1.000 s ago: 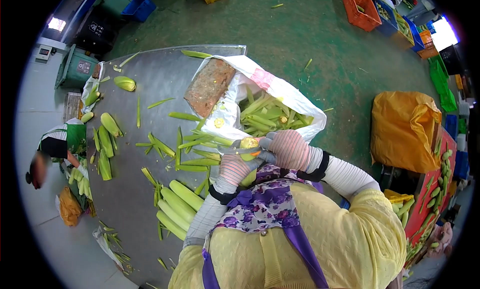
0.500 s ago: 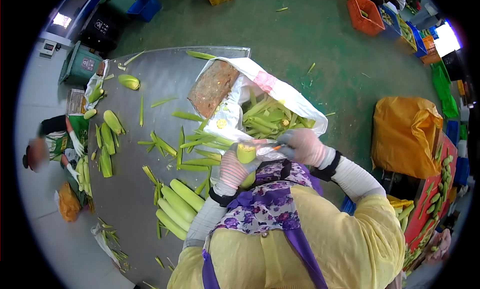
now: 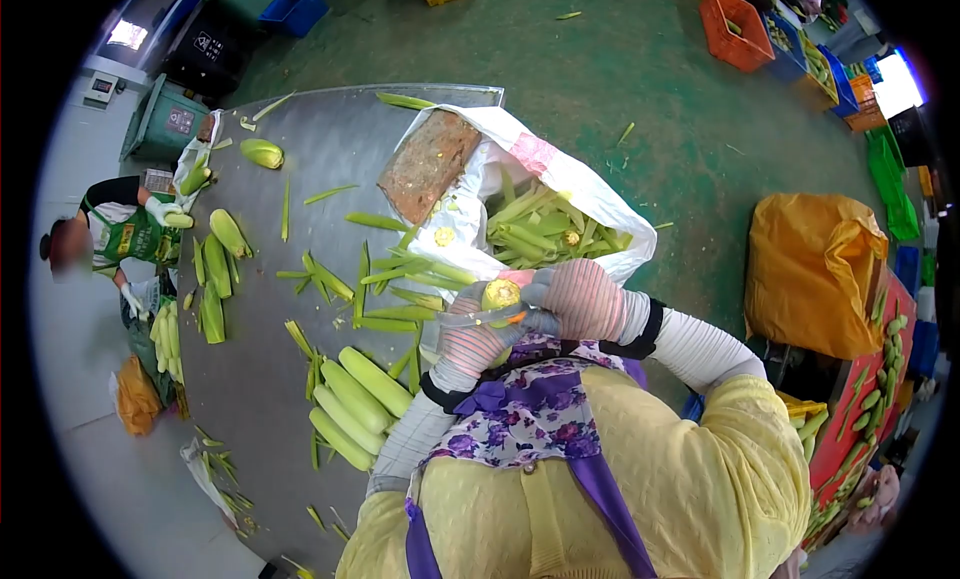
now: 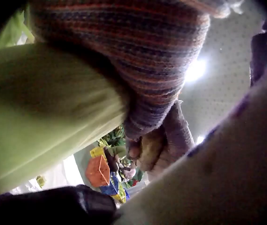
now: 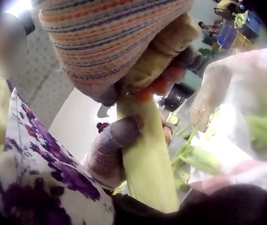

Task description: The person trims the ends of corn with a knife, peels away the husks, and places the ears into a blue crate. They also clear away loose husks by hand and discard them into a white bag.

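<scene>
Both hands wear striped gloves and meet in front of the apron. My left hand point(image 3: 468, 341) grips an ear of corn point(image 3: 500, 295), its cut yellow end facing up and its pale green husk point(image 5: 151, 164) running down below the fingers. In my right hand point(image 3: 578, 301) is a knife point(image 3: 468, 320) with an orange handle point(image 5: 158, 88); its blade lies across the corn just below the cut end. The left wrist view shows the husked ear point(image 4: 49, 108) large beside the left glove point(image 4: 143, 51).
A white sack point(image 3: 610, 213) full of husk leaves point(image 3: 530, 224) lies beyond the hands, a brick point(image 3: 430, 165) on its edge. Loose leaves and several trimmed ears point(image 3: 362, 391) lie on the metal table point(image 3: 260, 399). Another person point(image 3: 130, 224) stands at the far left.
My right hand swung right with the knife, then came back to the corn. The corn's cut end now faces the camera. The person at left has lifted an ear off the table.
</scene>
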### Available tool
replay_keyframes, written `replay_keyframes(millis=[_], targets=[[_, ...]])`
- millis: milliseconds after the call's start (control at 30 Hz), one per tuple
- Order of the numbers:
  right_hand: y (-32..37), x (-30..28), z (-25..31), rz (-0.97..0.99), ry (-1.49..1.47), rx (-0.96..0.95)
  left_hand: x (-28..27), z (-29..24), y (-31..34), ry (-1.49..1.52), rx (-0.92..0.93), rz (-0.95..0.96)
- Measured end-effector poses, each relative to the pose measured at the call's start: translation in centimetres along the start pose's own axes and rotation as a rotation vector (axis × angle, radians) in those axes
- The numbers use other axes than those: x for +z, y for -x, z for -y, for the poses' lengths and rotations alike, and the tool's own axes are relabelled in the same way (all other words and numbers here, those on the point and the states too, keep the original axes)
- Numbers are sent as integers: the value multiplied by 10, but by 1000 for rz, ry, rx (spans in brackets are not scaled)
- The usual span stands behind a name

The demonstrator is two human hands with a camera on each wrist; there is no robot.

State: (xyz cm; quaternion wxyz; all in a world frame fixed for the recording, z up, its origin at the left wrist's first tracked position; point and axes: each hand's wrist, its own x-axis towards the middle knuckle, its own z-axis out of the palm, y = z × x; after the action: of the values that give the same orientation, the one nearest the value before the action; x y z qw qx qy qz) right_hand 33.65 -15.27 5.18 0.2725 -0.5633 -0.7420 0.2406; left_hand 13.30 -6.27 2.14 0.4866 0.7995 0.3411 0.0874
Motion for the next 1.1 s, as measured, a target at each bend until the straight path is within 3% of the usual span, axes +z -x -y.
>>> replay_keyframes(millis=[267, 367, 400, 433, 500, 533, 600, 700, 833, 933, 1100], targets=[[7, 1, -5, 12, 29, -43, 9, 11, 3, 23, -16, 64], [27, -3, -42, 57, 77, 88, 2, -6, 10, 130, 31, 9], [41, -5, -61, 33, 122, 208, -4, -14, 11, 165, 67, -39], [53, -11, -78, 8, 169, 324, 0, -3, 8, 404, 12, 43], [63, -20, -74, -53, 206, 347, -9, -15, 12, 287, 127, -23], [65, -18, -70, -28, 155, 359, -9, -13, 18, 266, 40, -9], [52, -8, -46, -6, 88, 275, -9, -9, 14, 221, -95, 33], [26, -2, -16, -17, -3, 114, -1, 1, 8, 312, -58, 67], [16, 17, -16, -60, -16, -33, -6, -11, 11, -296, 222, 20], [17, 16, -35, 29, 6, -29, -5, -1, 20, 226, -17, 30], [1, 26, -47, 34, 68, -55, -1, 22, 21, 411, 10, -26]])
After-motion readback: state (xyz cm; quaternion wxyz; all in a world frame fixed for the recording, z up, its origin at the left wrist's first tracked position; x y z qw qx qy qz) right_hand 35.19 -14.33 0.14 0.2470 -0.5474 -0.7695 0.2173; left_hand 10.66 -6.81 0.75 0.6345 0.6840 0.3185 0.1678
